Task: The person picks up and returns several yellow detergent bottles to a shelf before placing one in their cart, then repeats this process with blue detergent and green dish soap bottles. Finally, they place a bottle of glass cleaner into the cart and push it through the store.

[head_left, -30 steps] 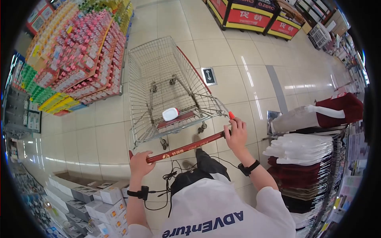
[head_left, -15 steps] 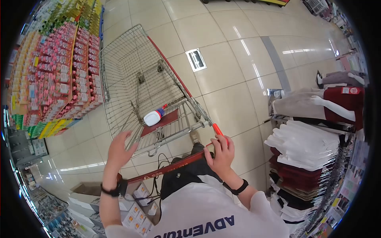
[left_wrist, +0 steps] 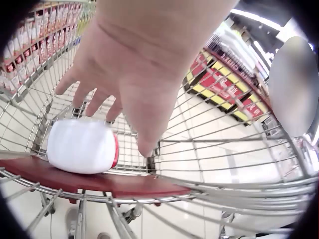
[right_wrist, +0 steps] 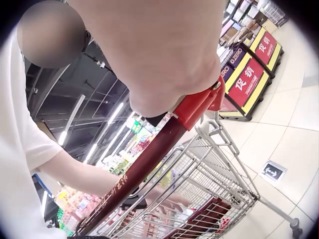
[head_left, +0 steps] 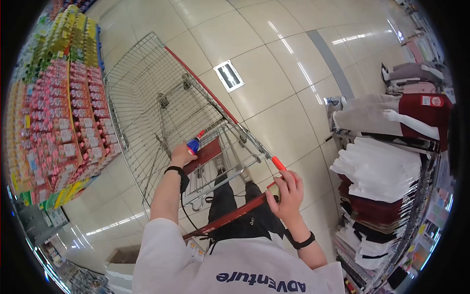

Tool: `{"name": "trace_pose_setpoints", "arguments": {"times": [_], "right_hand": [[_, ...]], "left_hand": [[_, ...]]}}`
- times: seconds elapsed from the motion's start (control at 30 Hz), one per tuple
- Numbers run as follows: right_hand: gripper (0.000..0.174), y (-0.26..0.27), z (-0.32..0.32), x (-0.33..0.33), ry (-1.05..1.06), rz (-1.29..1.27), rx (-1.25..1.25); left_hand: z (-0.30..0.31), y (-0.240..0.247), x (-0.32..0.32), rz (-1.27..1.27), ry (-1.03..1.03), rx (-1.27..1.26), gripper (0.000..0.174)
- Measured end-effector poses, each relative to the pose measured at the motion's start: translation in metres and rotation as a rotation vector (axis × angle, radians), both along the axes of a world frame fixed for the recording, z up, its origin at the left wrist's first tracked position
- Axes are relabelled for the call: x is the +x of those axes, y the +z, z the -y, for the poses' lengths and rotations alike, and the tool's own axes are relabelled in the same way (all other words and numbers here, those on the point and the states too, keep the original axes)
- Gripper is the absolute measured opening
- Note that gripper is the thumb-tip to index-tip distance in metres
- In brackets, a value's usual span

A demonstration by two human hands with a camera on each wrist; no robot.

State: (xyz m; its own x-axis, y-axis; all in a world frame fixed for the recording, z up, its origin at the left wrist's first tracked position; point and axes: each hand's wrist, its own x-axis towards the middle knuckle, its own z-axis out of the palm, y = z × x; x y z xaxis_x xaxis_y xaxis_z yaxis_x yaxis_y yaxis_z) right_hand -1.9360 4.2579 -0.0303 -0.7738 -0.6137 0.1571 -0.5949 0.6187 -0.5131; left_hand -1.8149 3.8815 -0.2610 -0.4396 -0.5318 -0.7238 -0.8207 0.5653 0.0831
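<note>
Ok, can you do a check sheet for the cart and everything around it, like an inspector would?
Surface: shiny tiled floor; the wire cart stands on it.
Job's things: white bottle lying on the cart's red seat flap.
Clutter: boxes on the floor, lower left.
Hands: left hand spread over the bottle, no grip seen; right hand grips the red handle.
Cables: black cable hanging from the left wrist strap.
Surroundings: drink packs stacked on the left, folded clothes on the right.
</note>
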Motion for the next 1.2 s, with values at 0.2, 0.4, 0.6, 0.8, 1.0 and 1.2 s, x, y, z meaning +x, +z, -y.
{"name": "trace_pose_setpoints", "arguments": {"times": [0.2,0.4,0.6,0.8,1.0,1.2], "right_hand": [[0.038,0.004,0.026,-0.016,-0.018,-0.031,0.047],[0.036,0.008,0.054,-0.03,-0.034,-0.052,0.044],[0.031,0.006,0.079,-0.049,-0.03,-0.111,0.026],[0.029,0.003,0.103,-0.086,0.014,-0.144,-0.071],[0.028,-0.013,0.137,-0.133,0.062,-0.18,-0.152],[0.029,-0.021,0.189,-0.184,0.057,-0.228,-0.19]], "left_hand": [[0.086,-0.056,0.044,-0.329,0.28,0.08,0.085],[0.112,-0.111,0.051,-0.381,0.466,-0.053,0.07],[0.12,-0.022,0.018,-0.312,0.455,0.331,0.066],[0.138,0.083,0.004,-0.411,0.242,0.467,0.061],[0.135,0.252,0.013,-0.798,0.187,0.045,0.056],[0.055,0.312,0.032,-0.703,0.165,0.004,0.061]]}}
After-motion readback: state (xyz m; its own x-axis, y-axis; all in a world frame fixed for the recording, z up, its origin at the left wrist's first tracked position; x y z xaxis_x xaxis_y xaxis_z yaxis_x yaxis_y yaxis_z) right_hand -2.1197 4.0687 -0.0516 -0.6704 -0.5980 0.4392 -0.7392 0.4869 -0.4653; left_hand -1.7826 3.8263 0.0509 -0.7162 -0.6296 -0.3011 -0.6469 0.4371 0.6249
